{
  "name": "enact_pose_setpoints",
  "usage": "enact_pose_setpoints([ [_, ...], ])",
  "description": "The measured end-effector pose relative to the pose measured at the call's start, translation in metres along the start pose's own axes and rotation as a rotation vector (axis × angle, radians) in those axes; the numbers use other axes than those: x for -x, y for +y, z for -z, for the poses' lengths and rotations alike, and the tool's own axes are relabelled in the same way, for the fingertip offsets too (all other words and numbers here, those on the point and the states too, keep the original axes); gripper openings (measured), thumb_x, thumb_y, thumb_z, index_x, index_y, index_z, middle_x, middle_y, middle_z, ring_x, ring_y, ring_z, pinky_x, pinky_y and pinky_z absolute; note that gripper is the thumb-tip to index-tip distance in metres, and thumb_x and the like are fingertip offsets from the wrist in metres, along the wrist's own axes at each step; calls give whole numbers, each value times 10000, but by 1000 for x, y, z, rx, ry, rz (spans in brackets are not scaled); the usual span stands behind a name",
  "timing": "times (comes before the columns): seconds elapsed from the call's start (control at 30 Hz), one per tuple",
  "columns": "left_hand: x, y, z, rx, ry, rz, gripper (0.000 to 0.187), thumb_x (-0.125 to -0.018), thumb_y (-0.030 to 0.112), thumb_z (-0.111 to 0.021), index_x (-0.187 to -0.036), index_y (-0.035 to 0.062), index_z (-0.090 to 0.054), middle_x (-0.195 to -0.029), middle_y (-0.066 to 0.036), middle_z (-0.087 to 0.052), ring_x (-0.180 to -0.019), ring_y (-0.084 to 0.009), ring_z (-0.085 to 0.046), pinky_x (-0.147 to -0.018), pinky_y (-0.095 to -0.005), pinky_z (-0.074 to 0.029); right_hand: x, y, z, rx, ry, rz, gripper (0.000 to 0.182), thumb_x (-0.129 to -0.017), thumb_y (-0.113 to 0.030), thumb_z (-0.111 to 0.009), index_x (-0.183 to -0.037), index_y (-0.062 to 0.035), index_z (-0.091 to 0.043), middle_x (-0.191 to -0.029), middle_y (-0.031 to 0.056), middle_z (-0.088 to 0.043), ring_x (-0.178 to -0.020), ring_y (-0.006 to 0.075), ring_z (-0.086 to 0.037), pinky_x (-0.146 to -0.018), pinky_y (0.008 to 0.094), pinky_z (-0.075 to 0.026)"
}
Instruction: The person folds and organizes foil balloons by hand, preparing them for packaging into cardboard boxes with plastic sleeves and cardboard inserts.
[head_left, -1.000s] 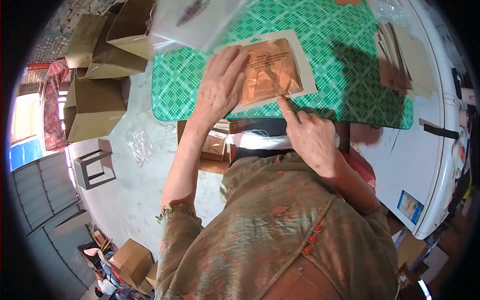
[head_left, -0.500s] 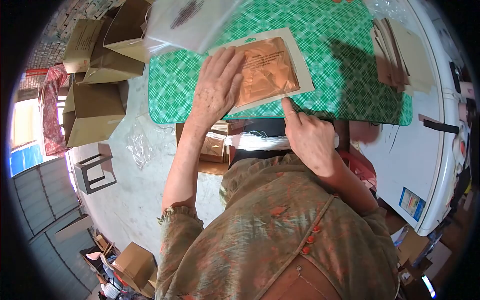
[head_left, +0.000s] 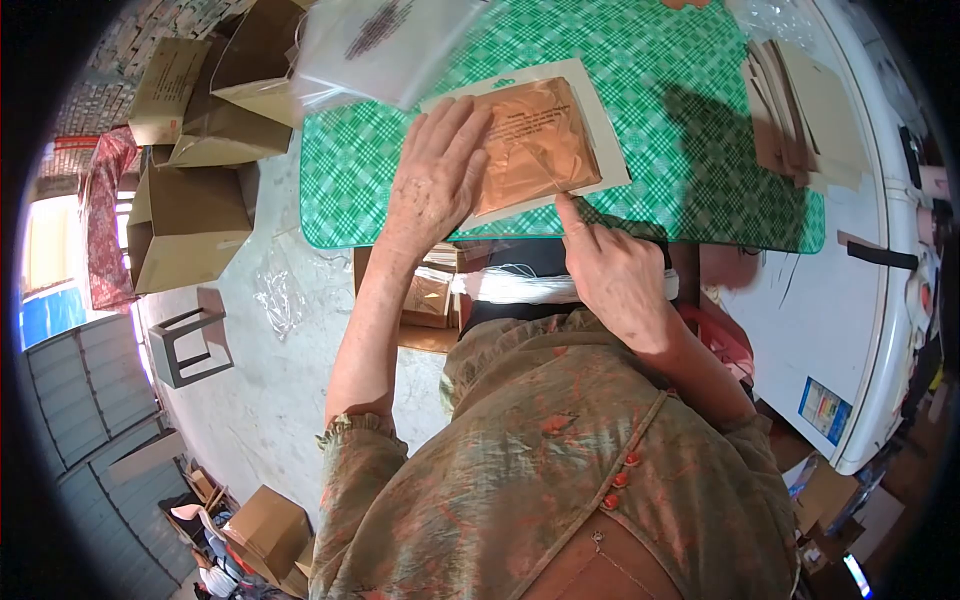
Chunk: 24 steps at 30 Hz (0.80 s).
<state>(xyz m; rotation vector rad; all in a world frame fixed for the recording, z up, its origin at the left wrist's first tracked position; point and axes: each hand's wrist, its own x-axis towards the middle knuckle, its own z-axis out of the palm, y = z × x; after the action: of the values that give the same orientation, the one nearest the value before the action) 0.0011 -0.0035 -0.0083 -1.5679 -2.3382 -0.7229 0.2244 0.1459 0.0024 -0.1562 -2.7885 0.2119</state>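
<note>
A flat copper-brown packet in clear plastic with printed dark text lies on a pale backing card on the green checked tabletop. My left hand rests flat over the packet's left edge, fingers stretched out side by side. At the near edge, the index finger of my right hand is extended and its tip touches the plastic. The other fingers of that hand are curled loosely, and its thumb is hidden. I see nothing held in either hand.
A stack of clear plastic bags lies at the table's back left. Cardboard pieces are piled at the right. Bundled white strands lie on my lap beside an open carton. Large cardboard boxes stand to the left.
My right index fingertip has slid slightly left along the packet's near edge. The plastic over the packet now looks smoother. My left hand has stayed nearly in place.
</note>
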Motion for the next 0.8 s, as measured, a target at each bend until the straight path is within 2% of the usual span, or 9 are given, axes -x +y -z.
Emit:
enact_pose_setpoints([
  [0.17, -1, 1, 1, 9, 1, 4, 459, -1019, 162, -634, -1462, 49, -582, -1489, -194, -570, -1400, -418, -512, -1189, -558, -386, 5, 1, 1, -61, 6, -2, 545, -892, -134, -764, -1414, -52, -628, -668, 24, -591, -583, 182, -647, -524, 327, -551],
  [0.27, -1, 1, 2, 21, -6, 14, 451, -1021, 160, -633, -1456, 47, -586, -1493, -196, -569, -1402, -419, -511, -1194, -558, -380, 9, 2, -3, -67, 33, 19, 558, -844, -114, -750, -1383, -20, -637, -651, 31, -609, -571, 183, -666, -493, 328, -552],
  [0.47, -2, 2, 4, 37, -47, 40, 454, -1042, 204, -610, -1471, 57, -586, -1519, -202, -547, -1442, -415, -476, -1216, -561, -346, 7, -1, -6, -44, 28, -48, 577, -887, -126, -757, -1439, -62, -602, -672, 24, -585, -578, 193, -636, -523, 349, -544],
  [0.57, 0, 1, 5, 35, -66, 27, 480, -1047, 279, -612, -1480, 74, -589, -1535, -205, -534, -1461, -429, -454, -1221, -580, -329, 7, -3, -9, -79, 58, -55, 581, -883, -125, -762, -1437, -61, -598, -671, 27, -585, -573, 200, -633, -521, 354, -543],
  [0.67, 0, 9, 10, -133, -87, 5, 570, -1011, 399, -658, -1489, 95, -592, -1544, -198, -533, -1470, -444, -443, -1235, -600, -310, 7, -2, -11, -84, 38, -67, 579, -887, -122, -761, -1437, -62, -591, -677, 36, -597, -582, 208, -645, -525, 363, -547],
  [0.77, 3, 24, 18, -137, -78, -38, 678, -942, 510, -715, -1479, 111, -610, -1543, -188, -538, -1477, -454, -434, -1241, -615, -307, 3, 1, -12, -107, 90, -51, 518, -847, -105, -748, -1352, -36, -656, -655, 45, -632, -561, 203, -677, -473, 351, -548],
  [0.8, 4, 28, 17, -49, -102, -50, 698, -936, 525, -716, -1493, 120, -605, -1565, -181, -523, -1492, -442, -421, -1244, -607, -305, 3, 1, -11, -102, 85, -53, 516, -848, -106, -748, -1351, -35, -656, -658, 47, -635, -562, 204, -679, -474, 351, -550],
])
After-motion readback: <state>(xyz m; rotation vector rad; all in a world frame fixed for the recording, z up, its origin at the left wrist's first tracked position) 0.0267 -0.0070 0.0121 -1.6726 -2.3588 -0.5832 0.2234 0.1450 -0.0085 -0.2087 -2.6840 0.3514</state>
